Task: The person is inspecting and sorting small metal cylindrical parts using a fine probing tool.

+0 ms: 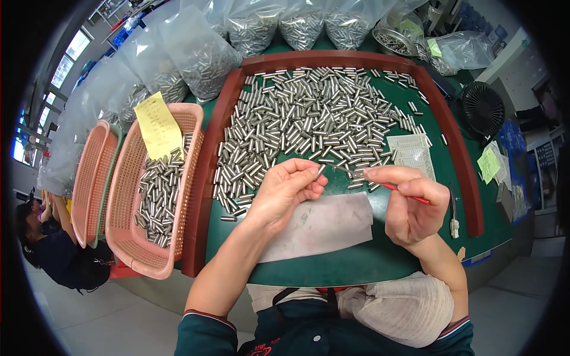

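My left hand (291, 190) pinches one short metal cylinder (322, 171) between thumb and fingers. In my right hand (418, 204) is a slim tool with a red handle (409, 193); its thin tip points left toward that cylinder, and I cannot tell whether they touch. Just beyond both hands spreads a large pile of loose metal cylinders (314, 118) on the green tabletop (285, 274). Beneath my hands lies a greyish cloth (326, 231).
A dark red wooden frame (199, 196) borders the pile. To the left stand pink baskets (157, 270), one holding cylinders and a yellow note (157, 124). Filled plastic bags (202, 53) line the back. On the right are a printed sheet (411, 155) and black fan (483, 110). A person (65, 243) is far left.
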Action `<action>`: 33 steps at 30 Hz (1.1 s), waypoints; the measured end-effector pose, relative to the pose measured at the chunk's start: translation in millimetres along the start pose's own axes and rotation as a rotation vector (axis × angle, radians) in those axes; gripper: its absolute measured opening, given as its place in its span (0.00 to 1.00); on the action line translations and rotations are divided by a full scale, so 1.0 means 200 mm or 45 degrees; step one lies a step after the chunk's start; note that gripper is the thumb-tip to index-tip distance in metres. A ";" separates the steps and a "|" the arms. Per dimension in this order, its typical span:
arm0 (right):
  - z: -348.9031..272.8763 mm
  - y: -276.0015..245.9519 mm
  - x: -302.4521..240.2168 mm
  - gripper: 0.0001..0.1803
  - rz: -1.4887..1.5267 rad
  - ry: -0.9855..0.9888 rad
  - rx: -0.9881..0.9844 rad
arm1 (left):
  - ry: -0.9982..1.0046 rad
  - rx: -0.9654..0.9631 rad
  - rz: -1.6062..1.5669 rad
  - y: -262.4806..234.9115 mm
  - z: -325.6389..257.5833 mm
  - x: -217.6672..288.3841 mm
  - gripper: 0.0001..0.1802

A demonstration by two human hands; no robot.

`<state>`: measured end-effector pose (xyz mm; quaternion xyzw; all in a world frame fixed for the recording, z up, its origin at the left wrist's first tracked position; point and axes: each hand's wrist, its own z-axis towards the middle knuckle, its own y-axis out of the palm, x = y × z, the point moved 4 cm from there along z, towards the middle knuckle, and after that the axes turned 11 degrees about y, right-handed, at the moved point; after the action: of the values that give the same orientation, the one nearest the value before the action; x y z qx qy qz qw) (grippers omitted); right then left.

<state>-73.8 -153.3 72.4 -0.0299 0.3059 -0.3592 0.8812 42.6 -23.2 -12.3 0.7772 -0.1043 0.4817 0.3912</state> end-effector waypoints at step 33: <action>0.02 0.07 -0.02 0.13 -0.085 -0.052 -0.265 | 0.123 -0.048 -0.172 -0.04 0.03 0.00 0.08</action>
<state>-65.5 -141.6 74.6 -0.1387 0.3222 -0.3540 0.8669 50.6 -21.2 -17.1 0.7510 -0.0417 0.4891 0.4417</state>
